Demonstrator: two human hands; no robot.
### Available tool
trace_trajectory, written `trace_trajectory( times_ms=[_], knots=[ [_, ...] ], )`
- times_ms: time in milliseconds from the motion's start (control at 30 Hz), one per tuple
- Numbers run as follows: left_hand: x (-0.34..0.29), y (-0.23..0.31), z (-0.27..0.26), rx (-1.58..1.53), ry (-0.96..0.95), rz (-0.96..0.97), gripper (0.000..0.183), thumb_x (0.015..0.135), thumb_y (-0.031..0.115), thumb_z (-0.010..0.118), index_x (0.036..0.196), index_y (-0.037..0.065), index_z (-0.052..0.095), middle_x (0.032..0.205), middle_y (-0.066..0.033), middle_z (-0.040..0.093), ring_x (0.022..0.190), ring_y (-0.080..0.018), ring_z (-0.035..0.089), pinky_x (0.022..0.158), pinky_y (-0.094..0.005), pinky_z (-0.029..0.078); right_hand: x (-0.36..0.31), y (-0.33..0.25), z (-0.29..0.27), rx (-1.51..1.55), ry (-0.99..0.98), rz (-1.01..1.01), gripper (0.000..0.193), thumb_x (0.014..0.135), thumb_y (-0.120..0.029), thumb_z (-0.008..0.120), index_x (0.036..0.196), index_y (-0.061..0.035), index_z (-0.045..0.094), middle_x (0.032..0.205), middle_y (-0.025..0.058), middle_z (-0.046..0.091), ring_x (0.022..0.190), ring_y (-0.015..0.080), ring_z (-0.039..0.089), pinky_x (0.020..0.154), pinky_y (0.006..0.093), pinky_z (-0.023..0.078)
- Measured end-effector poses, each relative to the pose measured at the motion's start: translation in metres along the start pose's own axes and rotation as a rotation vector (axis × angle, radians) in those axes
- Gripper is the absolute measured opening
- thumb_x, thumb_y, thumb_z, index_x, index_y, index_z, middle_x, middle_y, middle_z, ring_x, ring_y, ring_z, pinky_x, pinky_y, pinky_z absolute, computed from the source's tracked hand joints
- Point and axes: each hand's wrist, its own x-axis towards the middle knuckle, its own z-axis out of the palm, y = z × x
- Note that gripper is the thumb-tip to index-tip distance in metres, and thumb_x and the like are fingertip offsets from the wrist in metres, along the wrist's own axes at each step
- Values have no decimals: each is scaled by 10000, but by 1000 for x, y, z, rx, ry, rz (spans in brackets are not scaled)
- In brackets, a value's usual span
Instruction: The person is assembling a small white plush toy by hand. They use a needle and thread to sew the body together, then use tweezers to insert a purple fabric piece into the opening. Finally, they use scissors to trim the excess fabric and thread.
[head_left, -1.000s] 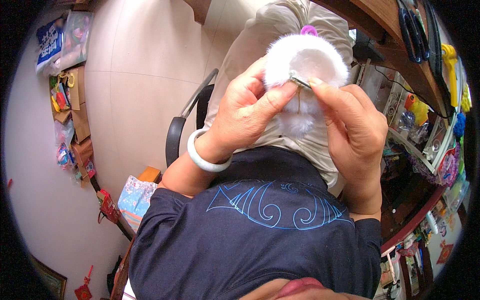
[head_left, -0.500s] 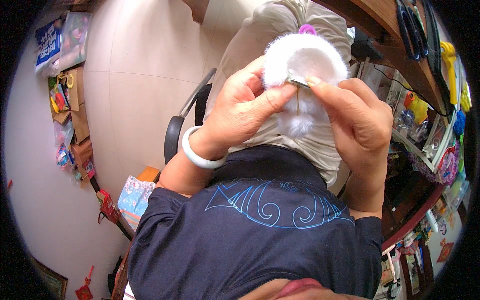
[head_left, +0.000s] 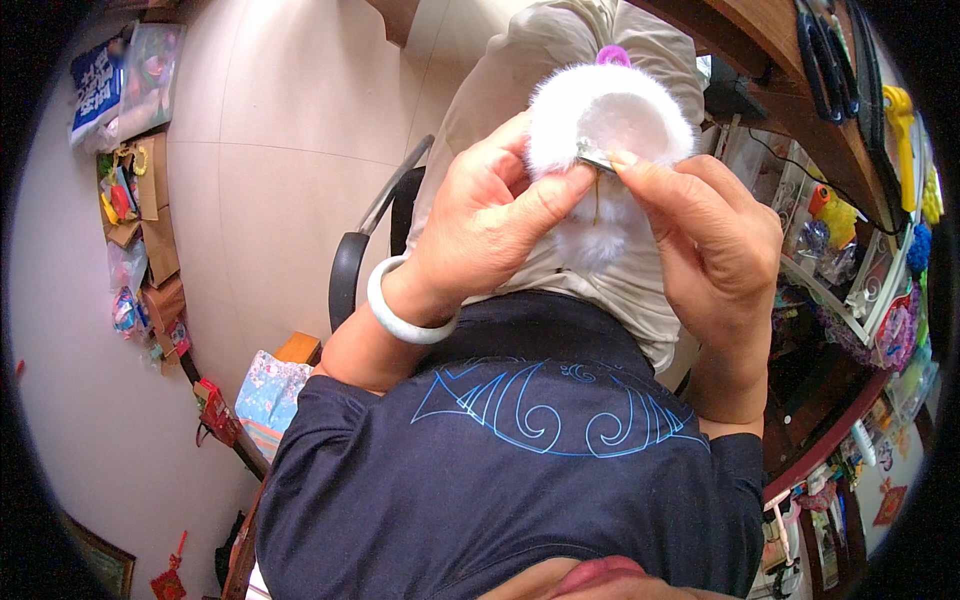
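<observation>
A round white fluffy piece (head_left: 660, 105) with a pale hollow in its middle is held over my lap. My left hand (head_left: 485, 215) grips its left side, thumb at the near rim and fingers behind the fluff. My right hand (head_left: 715, 230) pinches the near rim from the right, its thumb and forefinger close to my left thumb. Between the thumbs lies a small narrow metallic strip (head_left: 598, 162), with a thin golden strand hanging below. A white fluffy ball (head_left: 592, 248) hangs beneath, and a fuzzy purple bit (head_left: 613, 56) shows at the far edge.
A wooden table edge (head_left: 740, 40) runs along the far right, with black-handled scissors (head_left: 825, 65) and a yellow tool (head_left: 900, 140) near it. On the right stands a white rack (head_left: 850, 310) of craft bits. A chair armrest (head_left: 348, 275) is at my left.
Both hands stay on the white fluffy piece. My right hand has shifted very slightly, and the fluffy piece has tilted a touch.
</observation>
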Motion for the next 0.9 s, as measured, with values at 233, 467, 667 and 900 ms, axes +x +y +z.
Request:
trace_trajectory(
  times_ms=[233,467,667,900],
  knots=[
    [0,-5,5,-47,47,80,374,896,63,584,1245,-28,485,1125,-53,582,1029,-108,535,903,-264,430,0,-7,-1,37,-43,45,328,715,143,588,1000,4,673,743,116,608,654,188,613,581,255,458],
    [1,-9,4,-10,62,119,379,903,67,575,1255,-31,473,1125,-62,581,1033,-111,534,907,-265,425,0,-7,2,-12,-45,37,308,742,147,576,1005,15,667,789,123,643,690,167,618,616,241,462],
    [0,-5,3,-64,48,77,385,911,86,566,1264,-31,466,1134,-65,580,1038,-120,540,918,-272,427,3,-3,-3,321,-14,175,219,802,99,603,1000,29,666,838,98,661,769,122,608,687,220,465],
    [0,-5,3,-47,66,51,372,913,107,573,1249,-25,482,1123,-59,584,1025,-113,541,902,-267,433,5,-6,-2,144,-42,124,218,781,108,610,976,30,668,808,102,646,736,136,607,648,227,459]
  ],
)
